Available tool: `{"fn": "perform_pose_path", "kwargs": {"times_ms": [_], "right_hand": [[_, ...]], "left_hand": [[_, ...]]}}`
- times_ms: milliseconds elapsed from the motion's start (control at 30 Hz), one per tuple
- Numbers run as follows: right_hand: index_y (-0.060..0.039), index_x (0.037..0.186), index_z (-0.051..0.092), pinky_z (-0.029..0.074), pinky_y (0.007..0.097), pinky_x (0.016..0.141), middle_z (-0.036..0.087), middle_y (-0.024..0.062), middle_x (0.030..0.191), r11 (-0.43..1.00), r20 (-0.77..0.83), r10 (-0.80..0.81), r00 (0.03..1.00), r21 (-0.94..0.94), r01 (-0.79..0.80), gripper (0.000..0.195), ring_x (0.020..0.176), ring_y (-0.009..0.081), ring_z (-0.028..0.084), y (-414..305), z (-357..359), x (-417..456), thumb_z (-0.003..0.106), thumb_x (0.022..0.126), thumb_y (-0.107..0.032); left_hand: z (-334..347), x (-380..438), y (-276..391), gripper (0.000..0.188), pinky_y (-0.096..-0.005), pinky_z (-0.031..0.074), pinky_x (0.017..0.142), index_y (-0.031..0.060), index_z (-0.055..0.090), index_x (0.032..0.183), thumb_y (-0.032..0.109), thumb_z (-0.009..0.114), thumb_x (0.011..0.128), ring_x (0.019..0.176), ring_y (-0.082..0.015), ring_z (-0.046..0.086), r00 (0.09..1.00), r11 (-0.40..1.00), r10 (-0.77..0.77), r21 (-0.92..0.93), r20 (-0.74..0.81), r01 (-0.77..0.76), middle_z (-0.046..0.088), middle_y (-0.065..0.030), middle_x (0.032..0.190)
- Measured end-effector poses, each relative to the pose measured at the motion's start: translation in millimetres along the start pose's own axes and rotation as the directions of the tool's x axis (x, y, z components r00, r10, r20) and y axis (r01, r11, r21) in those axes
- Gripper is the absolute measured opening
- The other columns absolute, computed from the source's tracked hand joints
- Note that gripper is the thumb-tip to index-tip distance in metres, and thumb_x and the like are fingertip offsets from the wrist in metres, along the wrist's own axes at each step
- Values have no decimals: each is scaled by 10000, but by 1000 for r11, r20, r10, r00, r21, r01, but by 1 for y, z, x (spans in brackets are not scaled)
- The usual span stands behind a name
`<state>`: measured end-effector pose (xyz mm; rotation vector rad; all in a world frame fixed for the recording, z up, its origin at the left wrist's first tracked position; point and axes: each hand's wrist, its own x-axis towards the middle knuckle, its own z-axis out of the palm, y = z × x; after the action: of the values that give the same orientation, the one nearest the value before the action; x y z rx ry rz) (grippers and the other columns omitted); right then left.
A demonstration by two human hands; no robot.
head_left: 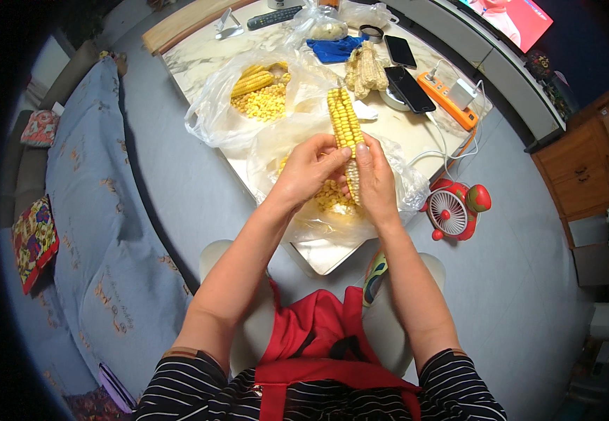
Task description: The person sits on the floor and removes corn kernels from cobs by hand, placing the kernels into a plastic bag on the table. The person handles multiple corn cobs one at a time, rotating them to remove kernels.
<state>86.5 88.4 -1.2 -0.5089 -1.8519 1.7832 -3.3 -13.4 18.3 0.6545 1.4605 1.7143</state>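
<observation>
An ear of dried corn point(345, 118) is held between both hands, its top pointing away from me. Yellow kernels cover the upper part, while a strip of the lower part is bare and pale. My left hand point(312, 164) grips it from the left, thumb on the kernels. On the other side my right hand point(375, 179) wraps the lower part, its thumb close to the left one. Beneath them a clear plastic bag point(267, 142) lies spread open with loose kernels point(335, 199) inside. A second plastic bag point(209, 113) holds more kernels point(262, 104) and whole ears point(253, 83).
Bare cobs point(367, 71) are piled behind the ear, near a blue cloth point(335, 49). Two phones point(400, 51), an orange power strip point(447, 101) with white cables, and a remote control point(274, 18) lie on the marble-patterned table point(188, 52). A red fan point(451, 210) stands right of it.
</observation>
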Motion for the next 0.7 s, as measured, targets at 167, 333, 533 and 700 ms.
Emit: {"fn": "perform_pose_path", "kwargs": {"times_ms": [167, 333, 533, 700], "right_hand": [[-93, 1221, 467, 458, 247, 485, 607, 84, 792, 984, -9, -112, 994, -139, 110, 340, 565, 102, 562, 6, 1, 0, 429, 953, -299], [-69, 1215, 460, 442, 219, 476, 600, 52, 797, 999, 63, 27, 998, 25, -29, 344, 577, 81, 549, -2, 6, -5, 402, 964, -297], [-62, 1181, 457, 435, 189, 449, 561, 41, 765, 960, 107, 147, 983, 225, -168, 371, 524, 69, 504, -4, 2, 1, 350, 974, -351], [-59, 1182, 458, 438, 193, 454, 570, 46, 790, 974, 114, 139, 984, 161, -156, 371, 517, 71, 510, -7, -1, 0, 347, 976, -347]], "left_hand": [[-5, 6, -12, 204, -238, 495, 605, -28, 519, 1028, 126, 491, 898, 658, -93, 552, 997, 985, 81, 153, -13, -78, 543, -34, 805], [-2, 6, -11, 201, -216, 472, 578, -30, 514, 1022, 12, 395, 866, 600, -84, 515, 991, 992, -1, 125, -136, 18, 542, -31, 748], [-4, 5, -4, 188, -214, 497, 642, -11, 524, 1029, 87, 431, 898, 665, -86, 538, 991, 981, -112, -167, -70, 99, 542, -45, 810], [-6, 6, -2, 258, -219, 503, 656, -6, 522, 1032, 226, 493, 923, 691, -95, 548, 996, 996, -90, 3, -27, 90, 533, -43, 839]]}}
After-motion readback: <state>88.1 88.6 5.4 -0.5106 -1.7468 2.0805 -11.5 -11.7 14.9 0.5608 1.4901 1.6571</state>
